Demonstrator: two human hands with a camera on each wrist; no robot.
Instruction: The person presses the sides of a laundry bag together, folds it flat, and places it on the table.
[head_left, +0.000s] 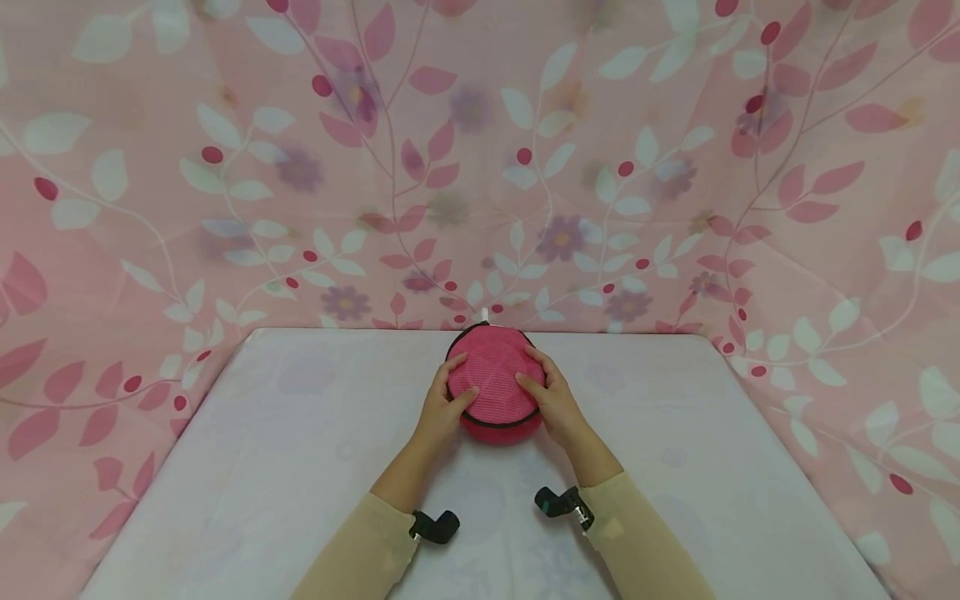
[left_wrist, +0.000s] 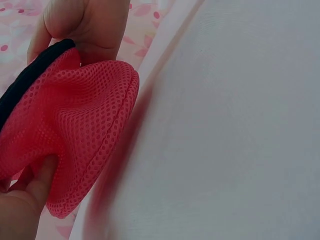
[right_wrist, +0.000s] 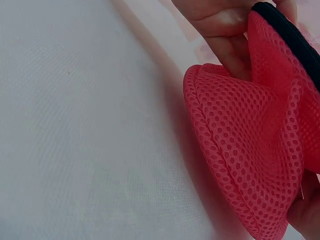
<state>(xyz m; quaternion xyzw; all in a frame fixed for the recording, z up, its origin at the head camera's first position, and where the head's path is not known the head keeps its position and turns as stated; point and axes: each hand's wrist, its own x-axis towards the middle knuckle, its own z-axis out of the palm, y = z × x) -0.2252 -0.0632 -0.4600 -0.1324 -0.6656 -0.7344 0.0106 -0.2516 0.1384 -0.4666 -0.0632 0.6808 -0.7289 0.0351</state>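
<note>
A round pink-red mesh zip bag (head_left: 498,375) is held between both hands over the far middle of the table. My left hand (head_left: 442,404) grips its left side, thumb lying on the top mesh. On the opposite side my right hand (head_left: 557,406) grips it the same way. A black zipper (right_wrist: 295,37) runs around the bag's edge, and a small white tag (head_left: 484,315) sticks up at its far side. In the left wrist view the mesh side (left_wrist: 95,110) looks creased and dented, with the left fingers (left_wrist: 45,180) pressed into it. The bag's inside is hidden.
A white cloth covers the table (head_left: 315,450), whose far edge lies just beyond the bag. Behind and at both sides hangs a pink curtain (head_left: 480,167) with leaves and flowers. Small black cameras (head_left: 437,527) sit at both sleeve cuffs.
</note>
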